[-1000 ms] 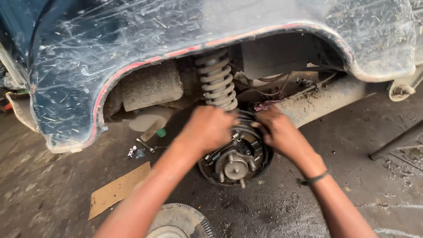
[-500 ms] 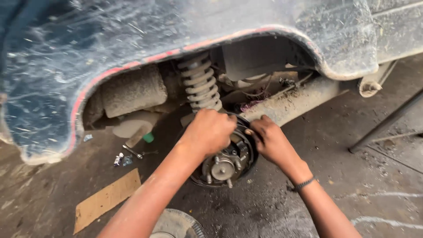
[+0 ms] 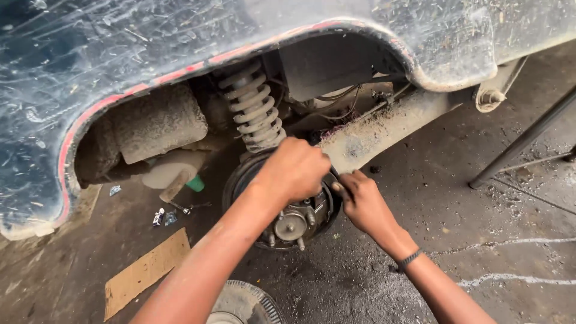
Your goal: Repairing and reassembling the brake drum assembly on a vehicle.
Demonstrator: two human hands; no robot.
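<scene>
A drum brake assembly (image 3: pixel 291 225) with its hub and studs sits exposed in the wheel arch of a dark blue car. My left hand (image 3: pixel 292 169) is curled over the upper part of the assembly, fingers closed around something I cannot make out. My right hand (image 3: pixel 363 204) presses on the right edge of the brake, gripping a small dark part or tool at its fingertips. A coil spring (image 3: pixel 255 111) rises just above the brake.
A removed brake drum (image 3: pixel 243 303) lies on the floor below my arms. A cardboard piece (image 3: pixel 144 273) lies at left. Small bits (image 3: pixel 165 216) lie under the arch. A metal bar (image 3: pixel 525 141) slants at right. The car's body (image 3: pixel 150 45) overhangs.
The view has shifted right and closer. My right hand has slid from the top right of the brake down to its right edge; my left hand stays on top.
</scene>
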